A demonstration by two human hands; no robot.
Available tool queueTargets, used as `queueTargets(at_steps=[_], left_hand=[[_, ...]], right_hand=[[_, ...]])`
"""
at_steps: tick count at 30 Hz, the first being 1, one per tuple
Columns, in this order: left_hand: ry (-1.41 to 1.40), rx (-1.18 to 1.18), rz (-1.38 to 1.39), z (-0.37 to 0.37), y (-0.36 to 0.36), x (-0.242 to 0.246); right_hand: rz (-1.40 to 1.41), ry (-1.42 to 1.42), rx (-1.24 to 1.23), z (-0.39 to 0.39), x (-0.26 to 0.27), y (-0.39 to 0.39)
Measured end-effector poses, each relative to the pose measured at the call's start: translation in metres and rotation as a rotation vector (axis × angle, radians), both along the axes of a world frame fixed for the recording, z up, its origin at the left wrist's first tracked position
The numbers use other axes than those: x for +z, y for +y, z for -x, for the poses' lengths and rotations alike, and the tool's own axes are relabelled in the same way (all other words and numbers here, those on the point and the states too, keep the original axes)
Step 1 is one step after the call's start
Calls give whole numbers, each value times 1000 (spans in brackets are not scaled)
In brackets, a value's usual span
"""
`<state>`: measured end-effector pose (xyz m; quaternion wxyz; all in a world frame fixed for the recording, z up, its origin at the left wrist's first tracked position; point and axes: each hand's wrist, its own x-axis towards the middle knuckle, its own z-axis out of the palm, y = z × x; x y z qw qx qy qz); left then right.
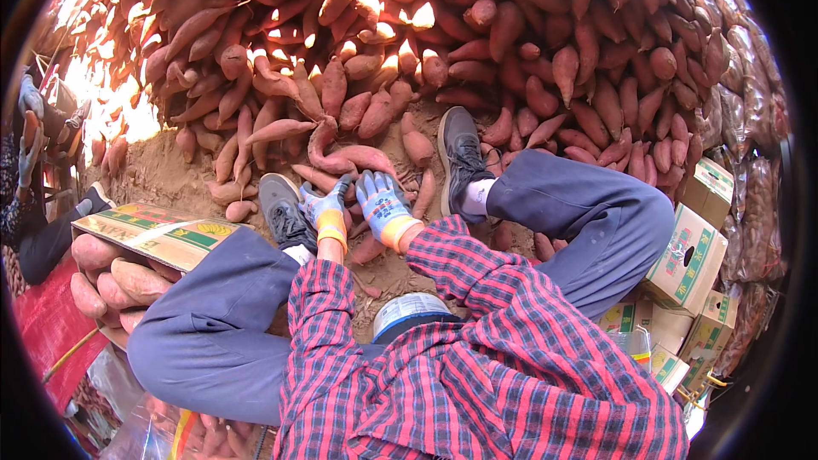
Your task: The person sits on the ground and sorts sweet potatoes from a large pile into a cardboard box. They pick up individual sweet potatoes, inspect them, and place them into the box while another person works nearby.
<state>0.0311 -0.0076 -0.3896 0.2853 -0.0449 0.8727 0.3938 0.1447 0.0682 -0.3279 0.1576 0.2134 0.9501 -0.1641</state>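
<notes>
Both my hands wear light blue work gloves with yellow cuffs and reach down between my shoes. My left hand [324,203] is beside the left shoe, its fingers against the lower end of a sweet potato [319,177]. Close on its right, my right hand [382,202] lies palm down over sweet potatoes near the ground, its fingers partly hiding them. Whether either hand grips one cannot be told. Just beyond the fingers lies a curved sweet potato [363,158]. A large heap of sweet potatoes [505,32] rises in front of me.
An open cardboard box [160,230] of sweet potatoes stands at my left, by red mesh cloth [54,326]. Another person's gloved hands [29,121] show at far left. Cardboard boxes [687,262] and plastic-bagged sweet potatoes [754,204] are stacked at right. Bare soil [160,172] lies between box and heap.
</notes>
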Motion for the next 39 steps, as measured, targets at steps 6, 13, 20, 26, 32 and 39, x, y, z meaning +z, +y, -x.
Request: queueTargets(at_steps=[6, 13, 20, 26, 32, 39], left_hand=[[-44, 236, -394, -10, 11, -13], [-171, 78, 63, -4, 29, 26], [-152, -93, 458, -3, 40, 28], [-413, 163, -519, 6, -22, -6], [-872, 443, -1134, 11, -55, 12], [-1074, 455, -1135, -3, -37, 37]], right_hand=[[-212, -59, 149, -3, -16, 23], [27, -269, 298, 5, 21, 36], [56, -91, 159, 0, 78, 78], [87, 105, -22, 24, 45, 91], [494, 325, -535, 12, -29, 73], [1478, 461, -633, 0, -68, 88]])
